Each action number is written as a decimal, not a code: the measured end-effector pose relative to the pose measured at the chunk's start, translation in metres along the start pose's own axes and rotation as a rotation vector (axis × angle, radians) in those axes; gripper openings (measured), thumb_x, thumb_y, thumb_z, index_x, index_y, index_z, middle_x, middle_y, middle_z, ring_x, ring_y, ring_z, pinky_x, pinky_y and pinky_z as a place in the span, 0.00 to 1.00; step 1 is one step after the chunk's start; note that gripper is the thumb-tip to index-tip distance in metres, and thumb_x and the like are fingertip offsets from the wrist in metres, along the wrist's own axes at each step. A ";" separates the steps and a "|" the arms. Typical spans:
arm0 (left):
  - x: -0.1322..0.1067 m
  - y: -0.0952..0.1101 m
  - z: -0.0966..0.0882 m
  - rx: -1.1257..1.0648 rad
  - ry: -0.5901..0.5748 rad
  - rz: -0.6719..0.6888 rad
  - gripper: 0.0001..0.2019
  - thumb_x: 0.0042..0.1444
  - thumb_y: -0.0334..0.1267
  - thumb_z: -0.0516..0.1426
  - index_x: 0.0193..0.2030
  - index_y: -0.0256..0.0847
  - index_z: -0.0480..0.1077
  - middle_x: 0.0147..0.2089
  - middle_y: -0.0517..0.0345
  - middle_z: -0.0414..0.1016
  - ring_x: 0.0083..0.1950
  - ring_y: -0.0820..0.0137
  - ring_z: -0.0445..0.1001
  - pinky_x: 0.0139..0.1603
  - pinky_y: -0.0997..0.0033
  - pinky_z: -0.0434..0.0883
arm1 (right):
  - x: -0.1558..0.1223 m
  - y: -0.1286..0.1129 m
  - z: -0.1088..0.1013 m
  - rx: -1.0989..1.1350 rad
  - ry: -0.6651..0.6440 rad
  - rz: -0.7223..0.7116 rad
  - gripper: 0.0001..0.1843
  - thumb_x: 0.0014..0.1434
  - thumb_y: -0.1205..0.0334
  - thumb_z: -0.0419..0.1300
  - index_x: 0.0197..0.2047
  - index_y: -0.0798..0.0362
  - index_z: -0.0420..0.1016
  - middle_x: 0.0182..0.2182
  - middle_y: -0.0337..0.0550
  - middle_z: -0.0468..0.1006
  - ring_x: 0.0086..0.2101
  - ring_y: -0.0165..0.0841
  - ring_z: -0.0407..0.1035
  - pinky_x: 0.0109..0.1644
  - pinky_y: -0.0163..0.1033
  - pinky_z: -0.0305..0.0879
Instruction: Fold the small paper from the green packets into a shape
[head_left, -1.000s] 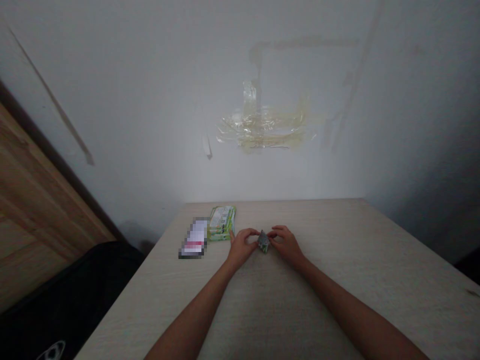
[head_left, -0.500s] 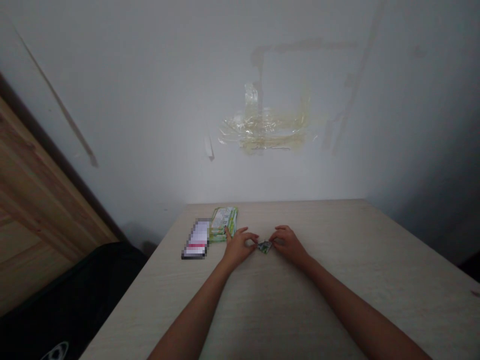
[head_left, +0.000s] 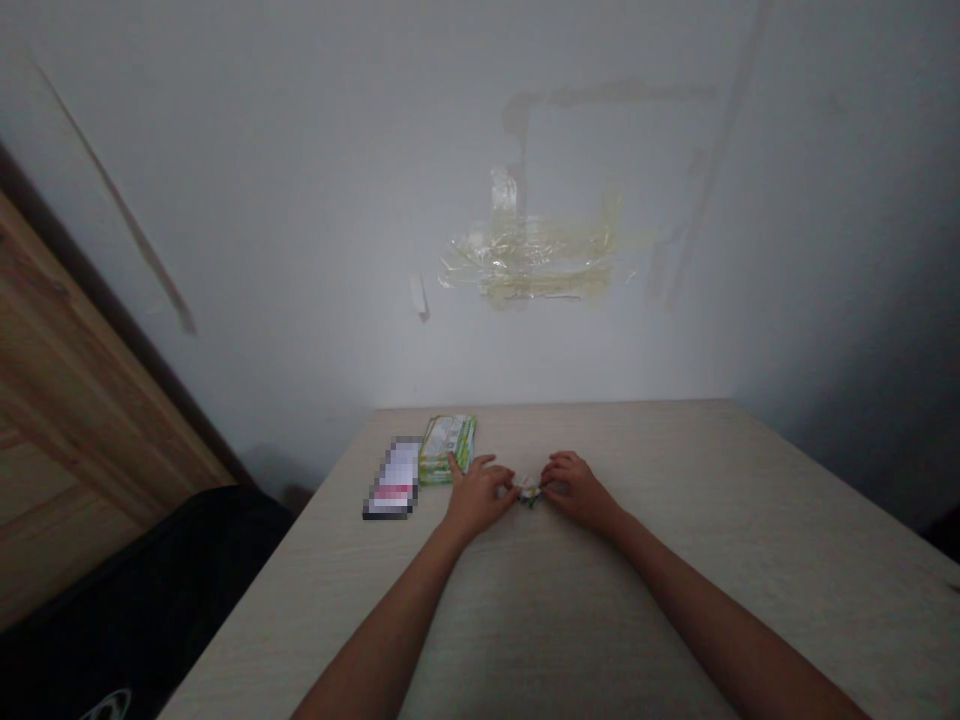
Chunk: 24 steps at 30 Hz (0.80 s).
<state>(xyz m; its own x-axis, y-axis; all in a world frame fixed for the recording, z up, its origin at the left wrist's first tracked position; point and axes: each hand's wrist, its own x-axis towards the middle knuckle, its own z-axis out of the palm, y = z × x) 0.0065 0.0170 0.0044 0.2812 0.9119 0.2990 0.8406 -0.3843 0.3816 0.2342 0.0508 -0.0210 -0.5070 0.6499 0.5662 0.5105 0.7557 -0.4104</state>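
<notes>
Both of my hands meet near the far middle of a pale wooden table. My left hand and my right hand each pinch one side of a small green and white folded paper piece that lies low on the table between my fingertips. My left hand's other fingers are spread out. Just left of my left hand lies a green and white stack of paper packets.
A blurred-out flat object lies beside the green stack near the table's left edge. A white wall with old tape marks rises behind the table. A dark bag and wooden furniture stand at the left.
The small folded piece stood up between my fingers a second ago; it now lies flatter against the table, and my left fingers have spread.
</notes>
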 end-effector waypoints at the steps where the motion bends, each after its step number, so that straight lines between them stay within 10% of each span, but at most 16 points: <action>1: 0.000 0.002 0.001 0.011 0.013 0.000 0.08 0.57 0.48 0.57 0.35 0.51 0.75 0.50 0.64 0.79 0.64 0.58 0.62 0.61 0.30 0.16 | 0.000 0.000 0.000 -0.003 -0.001 0.010 0.04 0.55 0.67 0.62 0.34 0.49 0.78 0.35 0.42 0.79 0.48 0.40 0.66 0.57 0.49 0.59; 24: -0.002 0.014 0.013 0.022 0.036 -0.059 0.12 0.57 0.52 0.57 0.44 0.57 0.76 0.52 0.61 0.77 0.63 0.56 0.62 0.61 0.25 0.22 | -0.002 0.000 0.009 0.010 -0.005 0.126 0.08 0.52 0.66 0.63 0.37 0.48 0.79 0.40 0.44 0.77 0.44 0.37 0.68 0.52 0.44 0.62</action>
<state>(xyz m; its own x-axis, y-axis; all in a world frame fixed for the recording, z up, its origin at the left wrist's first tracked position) 0.0233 0.0115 -0.0025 0.2143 0.9269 0.3080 0.8651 -0.3266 0.3807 0.2290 0.0503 -0.0281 -0.4426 0.7405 0.5057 0.5639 0.6683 -0.4851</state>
